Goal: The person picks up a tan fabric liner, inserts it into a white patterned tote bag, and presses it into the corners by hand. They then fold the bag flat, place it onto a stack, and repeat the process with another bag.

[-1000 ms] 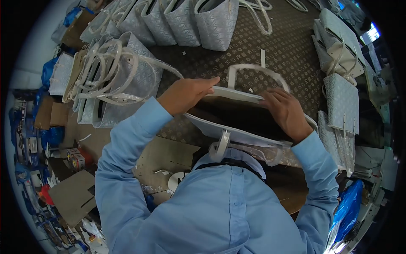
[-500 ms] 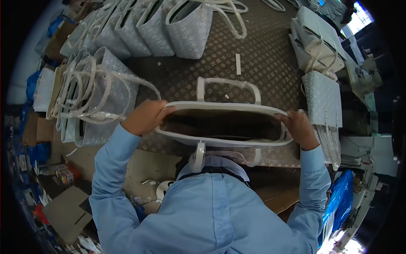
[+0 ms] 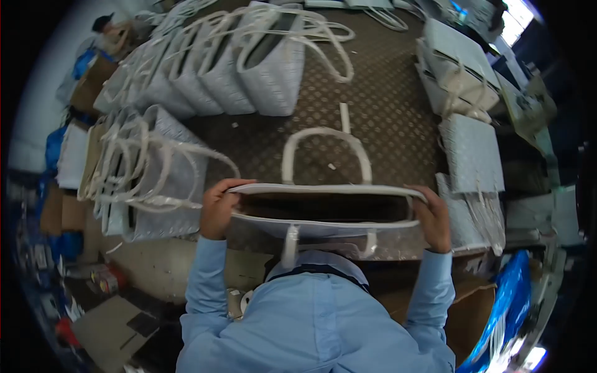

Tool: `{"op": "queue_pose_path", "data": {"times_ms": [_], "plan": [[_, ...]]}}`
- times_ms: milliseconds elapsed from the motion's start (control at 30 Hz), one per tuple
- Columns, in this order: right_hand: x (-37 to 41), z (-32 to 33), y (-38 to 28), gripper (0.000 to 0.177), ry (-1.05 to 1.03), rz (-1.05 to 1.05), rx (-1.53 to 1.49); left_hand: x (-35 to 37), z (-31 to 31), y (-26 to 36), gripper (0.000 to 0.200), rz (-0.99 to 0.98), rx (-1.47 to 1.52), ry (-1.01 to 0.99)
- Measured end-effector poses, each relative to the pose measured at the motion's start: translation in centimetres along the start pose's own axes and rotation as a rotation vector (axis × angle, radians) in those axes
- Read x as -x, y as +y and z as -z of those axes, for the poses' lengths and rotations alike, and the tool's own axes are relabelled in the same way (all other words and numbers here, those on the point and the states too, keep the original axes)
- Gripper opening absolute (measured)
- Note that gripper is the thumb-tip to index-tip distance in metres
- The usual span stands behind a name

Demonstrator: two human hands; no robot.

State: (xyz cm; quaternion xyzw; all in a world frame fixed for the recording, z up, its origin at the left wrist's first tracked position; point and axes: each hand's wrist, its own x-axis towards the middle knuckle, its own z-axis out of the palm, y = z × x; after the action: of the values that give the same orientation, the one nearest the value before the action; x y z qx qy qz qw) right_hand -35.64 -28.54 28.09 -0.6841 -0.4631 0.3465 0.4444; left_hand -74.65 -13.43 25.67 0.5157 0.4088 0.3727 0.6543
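A light-coloured tote bag (image 3: 323,229) with its mouth open upward is at the table's front edge, before my body. My left hand (image 3: 219,209) grips the left end of its rim, fingers over the edge. The right end of the rim is held by my right hand (image 3: 433,217). One handle (image 3: 326,133) stands up on the far side and another (image 3: 291,245) hangs on the near side. The inside of the bag is dark.
Several similar bags (image 3: 270,81) stand in a row at the back left. More bags (image 3: 168,155) with looped handles lie at the left. Stacked bags (image 3: 476,152) are at the right. A white strip (image 3: 345,118) lies on the patterned table (image 3: 385,93). Another person (image 3: 115,37) is at the far left.
The view has tilted, so the table and bags appear lower. Both hands have come closer together along the bag's rim ends, and its mouth looks narrower. The far handle stands more upright.
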Motion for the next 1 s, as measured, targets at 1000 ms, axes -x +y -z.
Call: {"op": "queue_pose_path", "data": {"times_ms": [1000], "plan": [[0.2,-5.1,4.6,0.041,0.470,0.595,-0.271,2.6,-2.9,-5.7,0.070,-0.549,-0.047,0.288]]}}
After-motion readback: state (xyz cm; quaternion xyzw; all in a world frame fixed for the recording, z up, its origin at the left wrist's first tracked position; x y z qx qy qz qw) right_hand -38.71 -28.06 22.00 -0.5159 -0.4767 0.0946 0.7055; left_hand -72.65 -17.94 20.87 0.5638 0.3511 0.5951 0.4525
